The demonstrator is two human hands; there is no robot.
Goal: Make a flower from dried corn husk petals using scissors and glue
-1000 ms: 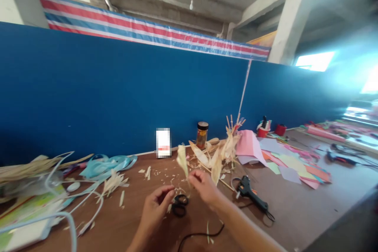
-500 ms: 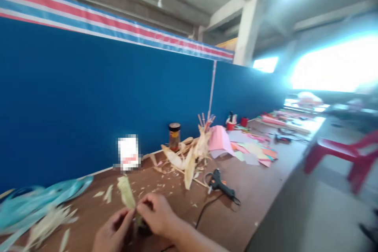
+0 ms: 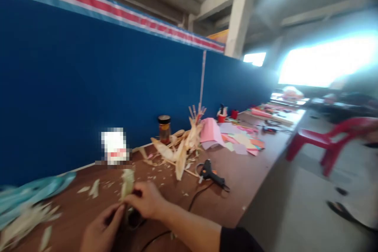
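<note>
Between the fingertips of my right hand (image 3: 149, 201) is a pale yellow-green strip of corn husk (image 3: 128, 183), its upper end standing free. My left hand (image 3: 103, 226) pinches at the strip's lower end, thumb and forefinger touching there. Just below my fingers sits a small dark round object (image 3: 134, 218), partly covered, its kind unclear. Loose husk pieces (image 3: 94, 188) lie on the brown table (image 3: 165, 212) to the left. A black glue gun (image 3: 211, 174) rests on the table right of my hands, its cord running toward me.
Dried husks (image 3: 180, 157) are heaped by a dark-lidded jar (image 3: 164, 129). Pink folded paper (image 3: 211, 133) and coloured sheets (image 3: 243, 141) lie farther along. Blue ribbon (image 3: 38, 191) and shredded husk (image 3: 28, 220) are at left. A blue partition (image 3: 88, 86) backs the table; a red chair (image 3: 314, 138) stands right.
The camera view has swung right, so the scene sits farther left. My right hand has moved up along the husk strip, which now stands more upright.
</note>
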